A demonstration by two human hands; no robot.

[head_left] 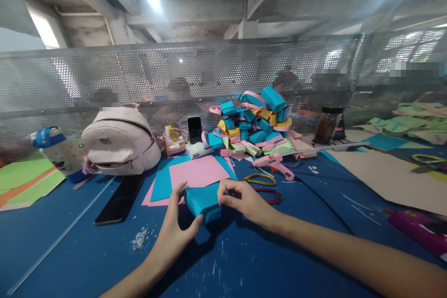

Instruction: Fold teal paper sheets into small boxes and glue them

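A blue folded-paper box (204, 201) is held a little above the blue table. My left hand (179, 223) grips it from the left, with the thumb at the near face and the fingers at the far left edge. At its right edge, my right hand (246, 200) has its thumb and forefinger pinched at the box's side; whether a small piece sits between them I cannot make out. Just behind the box lie pink paper sheets (199, 172) and blue paper sheets (162, 179). Scissors with yellow (260, 179) and red (279, 197) handles lie beyond my right hand.
A pink glue gun (275, 163) with a cord lies behind the scissors. A heap of paper boxes (258, 123) stands at the back. To the left are a phone (120, 200), a white backpack (120, 142) and a bottle (61, 153). A jar (327, 125) stands back right.
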